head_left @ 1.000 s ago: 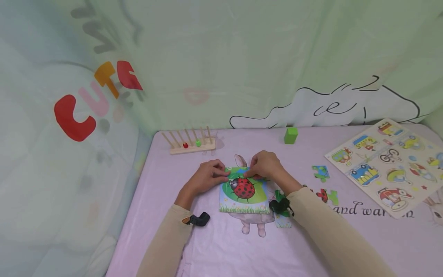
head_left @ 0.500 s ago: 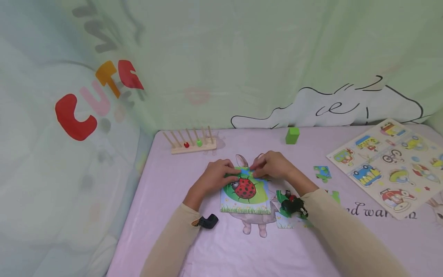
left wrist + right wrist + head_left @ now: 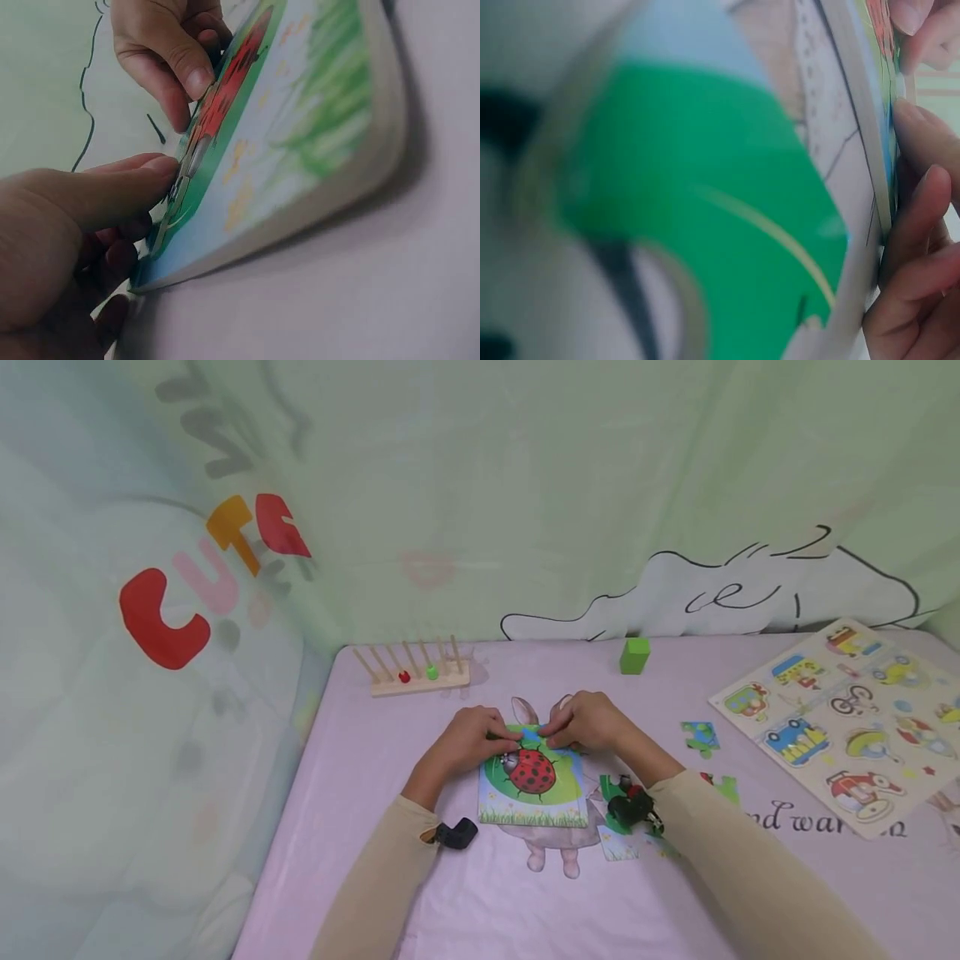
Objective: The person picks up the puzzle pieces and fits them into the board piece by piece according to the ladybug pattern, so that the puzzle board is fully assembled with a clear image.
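A square ladybug jigsaw puzzle [image 3: 532, 785] lies in front of me, showing a red spotted ladybug on green with grass along its near side. At its upper left, my left hand [image 3: 474, 739] holds the edge, thumb on the picture and other fingers curled at the border. My right hand [image 3: 592, 722] pinches at a blue-green puzzle piece [image 3: 532, 734] along the far edge, thumb and forefinger close together. In the left wrist view, both thumbs meet the picture's raised pieces. Loose green puzzle pieces [image 3: 705, 172] fill much of the right wrist view.
Beyond the right forearm lie more loose puzzle pieces [image 3: 701, 737]. A wooden peg rack [image 3: 420, 681] with red and green beads and a green block [image 3: 634, 656] stand at the back. At right lies a vehicle picture board [image 3: 847, 718]. Fabric walls rise behind and at left.
Both hands have shifted slightly right along the puzzle's far edge, and the fingers have drawn closer together around the blue-green piece. The right forearm has moved right over the loose pieces.
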`<state>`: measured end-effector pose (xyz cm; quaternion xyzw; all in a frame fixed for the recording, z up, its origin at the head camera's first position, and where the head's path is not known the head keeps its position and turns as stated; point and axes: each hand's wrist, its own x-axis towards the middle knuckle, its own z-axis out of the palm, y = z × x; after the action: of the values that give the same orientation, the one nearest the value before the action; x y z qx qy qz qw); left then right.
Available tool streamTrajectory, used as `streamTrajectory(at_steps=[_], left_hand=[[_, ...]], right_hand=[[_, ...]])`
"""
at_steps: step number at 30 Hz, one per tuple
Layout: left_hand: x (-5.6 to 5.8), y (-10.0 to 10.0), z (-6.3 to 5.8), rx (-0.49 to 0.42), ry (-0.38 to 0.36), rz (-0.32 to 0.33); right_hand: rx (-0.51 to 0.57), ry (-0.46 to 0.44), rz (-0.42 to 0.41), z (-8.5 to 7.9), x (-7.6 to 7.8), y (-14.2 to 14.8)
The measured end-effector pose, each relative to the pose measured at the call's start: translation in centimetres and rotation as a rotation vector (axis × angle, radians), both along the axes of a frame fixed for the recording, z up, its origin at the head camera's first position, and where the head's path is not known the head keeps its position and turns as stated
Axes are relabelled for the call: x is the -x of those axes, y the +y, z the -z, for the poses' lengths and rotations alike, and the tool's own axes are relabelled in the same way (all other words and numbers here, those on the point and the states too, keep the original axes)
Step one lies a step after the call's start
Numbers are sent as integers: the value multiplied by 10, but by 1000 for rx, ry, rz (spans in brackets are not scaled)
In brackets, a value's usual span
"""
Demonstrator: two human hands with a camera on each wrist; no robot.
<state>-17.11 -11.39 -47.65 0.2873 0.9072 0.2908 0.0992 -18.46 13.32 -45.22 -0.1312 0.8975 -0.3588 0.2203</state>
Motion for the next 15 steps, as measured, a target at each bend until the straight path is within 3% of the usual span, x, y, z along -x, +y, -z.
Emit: streamTrajectory(at_steps=[8, 15], left_hand=[[1, 2, 4, -70, -57, -74], [-2, 3, 1, -94, -89, -102]], right_hand=[[10, -47, -12, -5, 0, -1], [36, -84, 8, -3, 0, 1]])
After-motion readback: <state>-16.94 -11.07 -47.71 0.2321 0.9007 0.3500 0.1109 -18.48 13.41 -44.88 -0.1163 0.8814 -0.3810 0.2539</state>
